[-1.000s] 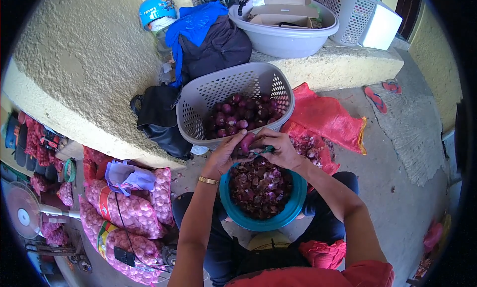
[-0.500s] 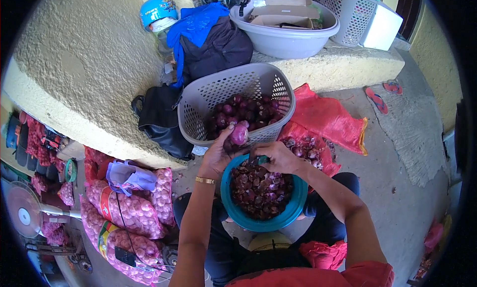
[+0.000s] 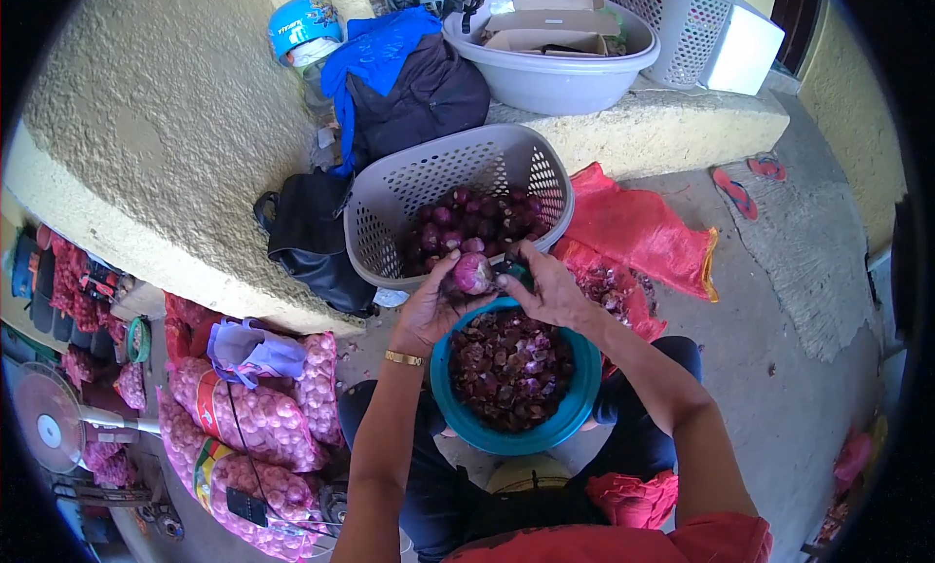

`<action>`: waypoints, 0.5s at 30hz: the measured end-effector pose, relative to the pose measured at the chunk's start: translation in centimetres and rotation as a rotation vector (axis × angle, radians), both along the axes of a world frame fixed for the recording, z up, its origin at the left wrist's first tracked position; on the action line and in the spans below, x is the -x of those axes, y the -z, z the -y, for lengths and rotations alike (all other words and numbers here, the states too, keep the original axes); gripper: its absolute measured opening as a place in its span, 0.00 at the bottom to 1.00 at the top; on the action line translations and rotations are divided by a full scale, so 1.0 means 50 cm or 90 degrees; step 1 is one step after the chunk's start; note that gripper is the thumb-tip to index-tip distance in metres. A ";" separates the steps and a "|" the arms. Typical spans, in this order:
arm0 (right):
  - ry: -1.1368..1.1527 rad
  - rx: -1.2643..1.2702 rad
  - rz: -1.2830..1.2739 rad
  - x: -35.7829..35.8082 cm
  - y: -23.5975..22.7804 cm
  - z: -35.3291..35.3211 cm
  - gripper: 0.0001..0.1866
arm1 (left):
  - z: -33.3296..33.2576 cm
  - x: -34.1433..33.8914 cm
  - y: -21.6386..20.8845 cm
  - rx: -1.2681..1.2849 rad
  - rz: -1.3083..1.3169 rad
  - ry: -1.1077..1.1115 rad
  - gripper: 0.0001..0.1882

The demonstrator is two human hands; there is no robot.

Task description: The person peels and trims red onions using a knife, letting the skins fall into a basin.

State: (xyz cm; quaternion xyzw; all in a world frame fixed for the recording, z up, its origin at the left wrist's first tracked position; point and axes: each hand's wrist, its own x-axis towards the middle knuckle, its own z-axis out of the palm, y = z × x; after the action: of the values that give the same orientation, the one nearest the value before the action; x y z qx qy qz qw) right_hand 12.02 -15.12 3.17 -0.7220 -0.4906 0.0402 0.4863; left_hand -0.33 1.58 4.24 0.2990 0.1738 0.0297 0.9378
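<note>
My left hand (image 3: 429, 305) holds a purple onion (image 3: 473, 273) between thumb and fingers, above the near rim of the grey basket. Close against the onion's right side, my right hand (image 3: 550, 288) is closed on a small dark-green-handled tool (image 3: 514, 270); its working end cannot be made out. Below both hands, a teal basin (image 3: 450, 422) holds loose onion skins (image 3: 511, 373). Many purple onions (image 3: 477, 217) lie in the perforated grey basket (image 3: 429, 168) just beyond.
Red mesh sacking (image 3: 638, 237) spreads right of the basket. Full onion sacks (image 3: 258, 417) stand at left, near a fan (image 3: 49, 427). A black bag (image 3: 312, 237) leans by the wall. On the ledge sit a grey tub (image 3: 555, 71) and a blue helmet (image 3: 304, 25).
My right hand has risen from over the basin up to the onion, bringing the tool beside it. The onion in my left hand has shifted slightly and turned.
</note>
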 end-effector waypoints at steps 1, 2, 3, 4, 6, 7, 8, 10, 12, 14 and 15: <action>0.002 0.000 0.000 -0.005 0.006 0.005 0.22 | 0.001 -0.002 0.005 0.000 0.000 0.002 0.22; -0.019 0.010 0.019 -0.004 -0.008 0.008 0.21 | 0.000 -0.003 0.008 0.003 -0.011 0.009 0.22; -0.039 0.020 0.038 -0.003 -0.018 0.009 0.20 | -0.001 -0.003 0.011 0.007 -0.022 0.015 0.22; -0.040 0.020 0.037 -0.003 -0.019 0.008 0.20 | -0.001 -0.002 0.012 0.007 -0.023 0.015 0.22; -0.046 -0.029 0.093 -0.005 -0.022 0.010 0.19 | 0.003 -0.005 0.012 -0.036 -0.020 0.007 0.26; -0.045 -0.029 0.093 -0.006 -0.025 0.013 0.19 | 0.003 -0.006 0.014 -0.035 -0.020 0.008 0.26; -0.044 -0.012 0.092 -0.005 -0.028 0.015 0.19 | 0.001 -0.005 0.017 -0.045 -0.016 0.015 0.26; -0.042 0.004 0.091 -0.006 -0.032 0.016 0.18 | 0.000 -0.005 0.022 -0.054 -0.011 0.021 0.26; -0.064 0.036 0.092 -0.008 -0.034 0.015 0.18 | -0.001 -0.004 0.027 -0.057 -0.044 0.028 0.25; -0.068 0.039 0.093 -0.006 -0.041 0.016 0.18 | -0.002 -0.004 0.029 -0.056 -0.038 0.036 0.25; -0.072 0.044 0.094 -0.005 -0.044 0.016 0.17 | -0.002 -0.004 0.030 -0.055 -0.033 0.044 0.24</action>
State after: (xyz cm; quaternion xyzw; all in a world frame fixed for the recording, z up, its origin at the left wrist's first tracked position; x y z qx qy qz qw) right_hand 12.30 -15.94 5.36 -0.7102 -0.5636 0.0310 0.4207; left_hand -0.11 1.69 2.73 0.3456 0.1859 -0.0028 0.9198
